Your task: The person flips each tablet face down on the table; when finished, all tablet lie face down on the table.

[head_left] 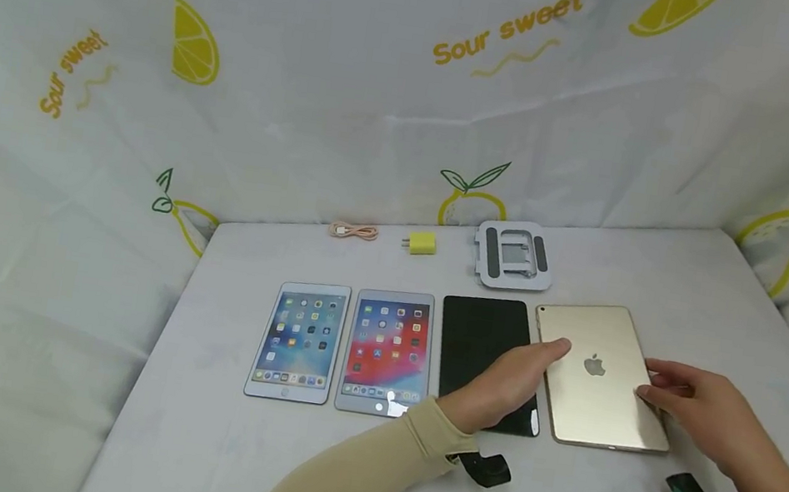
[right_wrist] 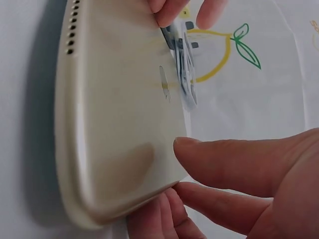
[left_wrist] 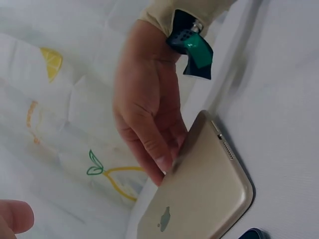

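Note:
A gold tablet [head_left: 603, 401] lies face down at the right end of a row of tablets, its apple logo showing. My right hand [head_left: 701, 407] pinches its right edge, with the thumb over the back and fingers at the rim, as the right wrist view shows. At the opposite edge is my left hand [head_left: 508, 380], reaching across the black tablet [head_left: 477, 329]. Its thumb [right_wrist: 212, 12] stands raised off the gold back, while other fingertips [right_wrist: 169, 10] are close against the tablet's edge. Most of the left fingers are hidden in the head view.
Two lit tablets, one with a blue screen [head_left: 302, 334] and one with a red-blue screen [head_left: 390, 346], lie left of the black one. Behind them are a coiled pink cable [head_left: 359, 231], a yellow charger plug [head_left: 422, 243] and a grey folding stand [head_left: 514, 254]. A lemon-print cloth [head_left: 318, 143] hangs behind.

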